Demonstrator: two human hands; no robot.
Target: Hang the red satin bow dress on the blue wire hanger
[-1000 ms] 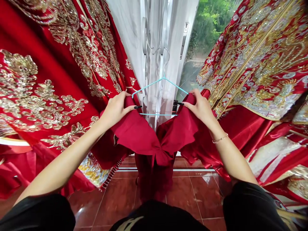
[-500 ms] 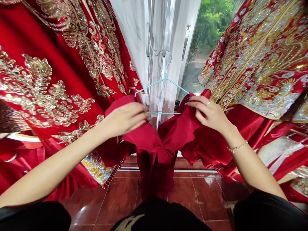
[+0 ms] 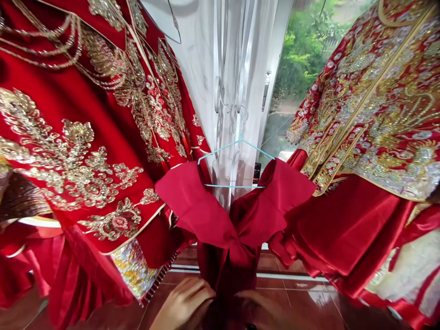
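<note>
A dark red dress (image 3: 233, 229) with wide collar-like shoulder flaps and a knotted front hangs on a thin light-blue hanger (image 3: 237, 186) with a metal hook. Low in the view, my left hand (image 3: 187, 302) is at the left side of the dress below the knot, its fingers curled in against the cloth. My right hand (image 3: 261, 306) is at the opposite side of the dress, blurred and dim, so its fingers are hard to make out. Both hands are partly cut off by the bottom edge.
Red garments with gold beading (image 3: 120, 183) hang close on the left. On the right hangs an embroidered red-and-gold jacket (image 3: 364, 105) over a red satin skirt (image 3: 347, 224). Behind the dress are a white door frame (image 3: 252, 78) and a window (image 3: 299, 68). Reddish tiles (image 3: 309, 298) cover the floor.
Both hands have left the shoulder flaps and moved down to the sides of the dress below the knot. The flaps now lie spread out. The view has tilted slightly upward.
</note>
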